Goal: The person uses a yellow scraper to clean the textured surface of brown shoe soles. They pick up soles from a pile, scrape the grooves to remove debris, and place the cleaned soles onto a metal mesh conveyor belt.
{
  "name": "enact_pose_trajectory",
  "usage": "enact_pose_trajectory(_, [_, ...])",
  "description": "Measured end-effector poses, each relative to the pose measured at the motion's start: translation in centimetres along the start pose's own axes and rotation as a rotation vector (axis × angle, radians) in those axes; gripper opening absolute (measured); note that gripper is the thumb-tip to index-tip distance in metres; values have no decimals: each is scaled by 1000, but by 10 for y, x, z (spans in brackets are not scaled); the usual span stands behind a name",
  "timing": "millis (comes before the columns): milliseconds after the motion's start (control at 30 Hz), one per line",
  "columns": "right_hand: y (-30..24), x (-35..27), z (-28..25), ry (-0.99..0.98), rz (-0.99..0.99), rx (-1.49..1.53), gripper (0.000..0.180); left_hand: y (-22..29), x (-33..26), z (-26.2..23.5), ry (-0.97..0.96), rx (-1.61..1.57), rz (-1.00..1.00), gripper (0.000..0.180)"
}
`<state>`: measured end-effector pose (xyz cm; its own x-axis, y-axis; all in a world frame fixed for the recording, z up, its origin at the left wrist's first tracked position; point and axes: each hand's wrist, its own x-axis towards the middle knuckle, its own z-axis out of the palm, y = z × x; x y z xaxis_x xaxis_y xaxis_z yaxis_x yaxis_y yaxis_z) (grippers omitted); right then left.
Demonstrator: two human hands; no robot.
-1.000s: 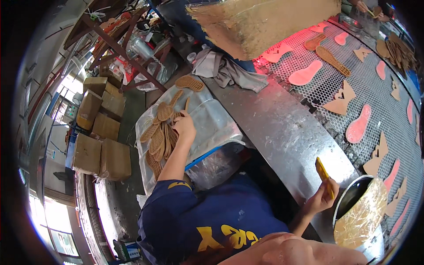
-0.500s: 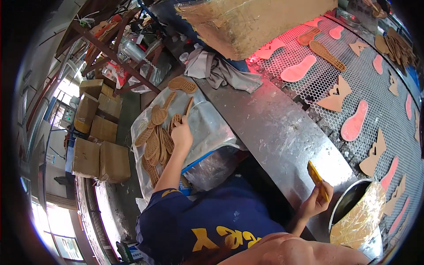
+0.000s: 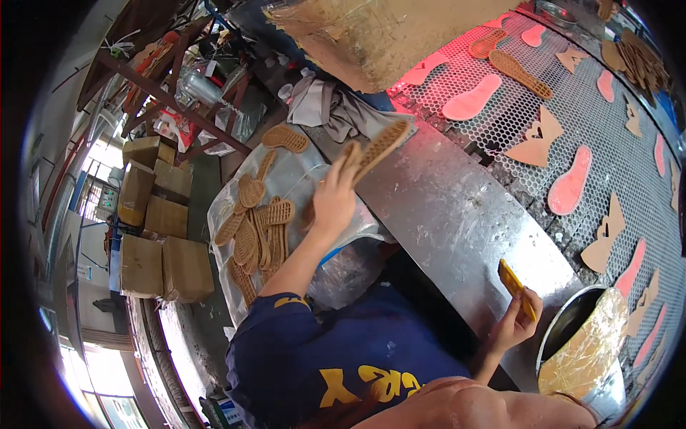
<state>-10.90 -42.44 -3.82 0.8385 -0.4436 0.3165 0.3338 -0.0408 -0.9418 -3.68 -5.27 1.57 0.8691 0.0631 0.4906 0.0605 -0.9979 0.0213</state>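
Observation:
My left hand [image 3: 334, 201] is closed on brown shoe soles [image 3: 384, 149], apparently two, raised between the plastic-covered stand and the metal table edge. Their treaded faces show a grid of small cells. Below and left of that hand, a pile of similar brown soles [image 3: 246, 239] lies on clear plastic sheeting [image 3: 309, 168]. Over the metal ledge, my right hand [image 3: 516, 323] is closed round a flat yellow tool [image 3: 516, 287] with a dark edge, possibly a brush. Beside the right hand stands a round metal pot [image 3: 564, 325], partly wrapped in shiny, yellowish film.
A mesh conveyor [image 3: 532, 93] carries pink insole shapes [image 3: 570, 180], tan cut pieces [image 3: 536, 137] and brown soles. The bare metal ledge [image 3: 436, 207] runs along it. A grey cloth [image 3: 332, 107] lies at its far end, under a brown board [image 3: 400, 43]. Cardboard boxes [image 3: 187, 266] are stacked left.
My left hand has risen from the pile and moved right, carrying brown soles toward the metal ledge. My right hand keeps the yellow tool nearly in place. The view has shifted slightly.

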Motion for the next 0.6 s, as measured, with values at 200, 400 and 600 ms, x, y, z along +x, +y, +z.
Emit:
enact_pose_trajectory(200, [-2, 2, -1, 74, 16, -45, 14, 35, 29, 28, -258, -138, 264, 52])
enact_pose_trajectory(400, [1, 3, -7, 67, 41, -33, 14, 43, 21, 39, -252, -5, 321, 57])
enact_pose_trajectory(600, [-3, 7, -13, 175, 60, -80, 13, 54, 20, 42, -231, -5, 272, 58])
